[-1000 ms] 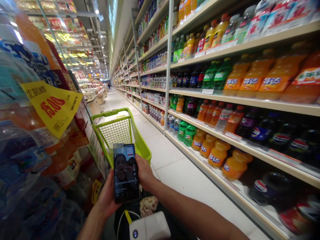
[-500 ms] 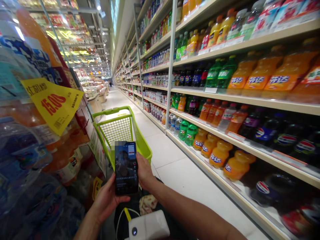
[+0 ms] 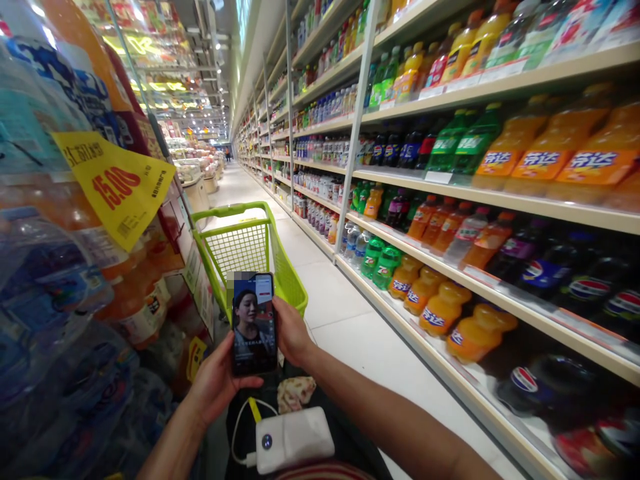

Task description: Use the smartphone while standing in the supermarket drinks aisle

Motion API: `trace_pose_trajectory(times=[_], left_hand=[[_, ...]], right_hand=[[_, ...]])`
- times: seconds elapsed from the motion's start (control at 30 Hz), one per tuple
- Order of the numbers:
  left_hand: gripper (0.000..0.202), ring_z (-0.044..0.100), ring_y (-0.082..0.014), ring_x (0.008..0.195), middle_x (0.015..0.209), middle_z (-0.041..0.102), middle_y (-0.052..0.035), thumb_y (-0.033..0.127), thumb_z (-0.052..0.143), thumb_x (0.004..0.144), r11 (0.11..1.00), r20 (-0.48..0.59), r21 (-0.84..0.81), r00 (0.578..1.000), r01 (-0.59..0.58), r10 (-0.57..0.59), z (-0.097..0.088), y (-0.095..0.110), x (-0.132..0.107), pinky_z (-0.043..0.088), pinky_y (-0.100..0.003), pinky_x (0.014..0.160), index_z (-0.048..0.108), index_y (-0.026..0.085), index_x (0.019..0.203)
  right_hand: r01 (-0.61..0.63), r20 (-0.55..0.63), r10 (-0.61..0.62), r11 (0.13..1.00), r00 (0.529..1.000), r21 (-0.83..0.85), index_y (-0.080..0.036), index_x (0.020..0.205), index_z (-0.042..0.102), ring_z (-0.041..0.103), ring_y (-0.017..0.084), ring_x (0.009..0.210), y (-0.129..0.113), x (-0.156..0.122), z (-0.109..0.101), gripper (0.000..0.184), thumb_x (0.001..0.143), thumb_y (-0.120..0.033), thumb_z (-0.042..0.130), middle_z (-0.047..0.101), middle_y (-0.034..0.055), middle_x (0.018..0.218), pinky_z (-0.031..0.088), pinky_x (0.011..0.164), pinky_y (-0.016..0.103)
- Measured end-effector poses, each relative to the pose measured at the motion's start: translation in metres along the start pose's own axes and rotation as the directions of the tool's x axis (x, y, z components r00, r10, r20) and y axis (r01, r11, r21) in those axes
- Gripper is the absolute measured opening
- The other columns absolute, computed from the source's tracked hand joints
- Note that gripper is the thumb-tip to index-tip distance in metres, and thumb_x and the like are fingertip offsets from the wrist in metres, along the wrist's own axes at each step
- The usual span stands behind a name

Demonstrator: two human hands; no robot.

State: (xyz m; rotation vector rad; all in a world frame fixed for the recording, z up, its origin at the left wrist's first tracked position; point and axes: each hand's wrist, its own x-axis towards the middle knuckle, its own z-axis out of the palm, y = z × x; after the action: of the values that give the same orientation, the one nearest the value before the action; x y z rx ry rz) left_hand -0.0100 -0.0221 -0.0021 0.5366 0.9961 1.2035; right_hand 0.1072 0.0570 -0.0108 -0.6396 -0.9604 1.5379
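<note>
In the head view, the left grip (image 3: 217, 387) and the right grip (image 3: 293, 331) close on a smartphone (image 3: 254, 323) from either side, and the phone stands nearly upright between them. The left grip cups the lower corner, with the thumb (image 3: 247, 381) running under the bottom edge. The right grip's fingers (image 3: 285, 325) bend around the right edge, their tips hidden behind the phone. The screen is lit and shows a person, and a blurred patch covers the phone's upper-left corner. This hold looks sound: contact stays at the edges, the screen stays uncovered, and the left palm and thumb seem to carry the weight.

Straight beyond the grips stands a lime-green shopping cart (image 3: 235, 250). Below them lie a white power bank (image 3: 295, 440), its white cable (image 3: 235, 427), and a patterned cloth pouch (image 3: 296, 395). Right of the right grip, a shelf (image 3: 500, 200) carries orange soda bottles (image 3: 595, 160), green 7-Up bottles (image 3: 387, 267) and Pepsi bottles (image 3: 585, 288). Left of the left grip are wrapped bottles (image 3: 50, 280) and a yellow price sign (image 3: 114, 187) reading 15.00.
</note>
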Motion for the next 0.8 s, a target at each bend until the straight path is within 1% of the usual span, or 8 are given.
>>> trace_pose_trajectory(times=[0.07,0.13,0.3,0.4,0.6,0.8], left_hand=[[0.037,0.067,-0.0284,0.076,0.091,0.070,-0.0147,0.028,0.043,0.085,1.000,-0.012,-0.003,1.000,0.000,0.000,0.000,0.000,0.000,0.056,-0.038,0.051,0.049,0.011,0.118],[0.038,0.067,-0.0282,0.076,0.093,0.069,-0.0150,0.028,0.042,0.086,1.000,-0.018,-0.005,1.000,0.000,0.000,0.000,0.001,-0.001,0.055,-0.038,0.050,0.048,0.011,0.119],[0.038,0.067,-0.0270,0.076,0.093,0.069,-0.0140,0.030,0.042,0.086,1.000,-0.031,-0.010,1.000,0.000,-0.001,-0.001,0.001,0.002,0.055,-0.037,0.050,0.049,0.011,0.118],[0.037,0.067,-0.0268,0.075,0.091,0.069,-0.0137,0.030,0.041,0.086,1.000,-0.024,-0.006,1.000,0.000,0.000,-0.002,0.001,0.004,0.055,-0.036,0.050,0.051,0.011,0.115],[0.041,0.067,-0.0270,0.073,0.088,0.070,-0.0138,0.029,0.041,0.086,1.000,-0.037,-0.025,0.999,0.005,-0.006,-0.005,0.001,0.009,0.055,-0.037,0.050,0.046,0.011,0.122],[0.043,0.067,-0.0270,0.073,0.089,0.070,-0.0129,0.030,0.042,0.085,0.996,-0.006,-0.093,1.000,0.009,-0.010,-0.011,-0.001,0.017,0.055,-0.037,0.049,0.045,0.012,0.124]], right_hand=[[-0.007,0.048,0.006,1.000,0.999,0.021,-0.020,0.075,0.060,0.056,0.016,0.070,-0.001,-0.002,0.000,0.019,0.074,-0.037,0.051,0.063,0.0009,0.075,0.044,0.069,0.028],[-0.021,0.095,0.018,0.999,0.995,0.038,-0.020,0.081,0.061,0.057,0.016,0.071,-0.002,-0.005,-0.001,0.016,0.071,-0.030,0.052,0.064,0.0005,0.076,0.045,0.070,0.028],[-0.058,0.179,0.046,0.996,0.983,0.061,-0.020,0.089,0.060,0.058,0.016,0.073,-0.001,-0.008,-0.002,0.028,0.062,-0.017,0.054,0.065,-0.0012,0.077,0.045,0.073,0.028],[-0.057,0.203,0.049,0.998,0.978,0.033,-0.020,0.092,0.058,0.058,0.016,0.076,-0.001,-0.008,-0.001,0.036,0.057,-0.013,0.056,0.065,-0.0023,0.080,0.044,0.075,0.028],[-0.054,0.216,0.059,0.998,0.975,-0.029,-0.020,0.093,0.054,0.058,0.016,0.081,-0.002,-0.007,0.000,0.039,0.054,-0.012,0.056,0.065,-0.0013,0.087,0.044,0.079,0.029],[-0.051,0.216,0.063,0.997,0.974,-0.061,-0.019,0.093,0.054,0.057,0.016,0.082,0.001,-0.001,-0.001,0.039,0.054,-0.010,0.056,0.065,-0.0008,0.087,0.043,0.080,0.029]])
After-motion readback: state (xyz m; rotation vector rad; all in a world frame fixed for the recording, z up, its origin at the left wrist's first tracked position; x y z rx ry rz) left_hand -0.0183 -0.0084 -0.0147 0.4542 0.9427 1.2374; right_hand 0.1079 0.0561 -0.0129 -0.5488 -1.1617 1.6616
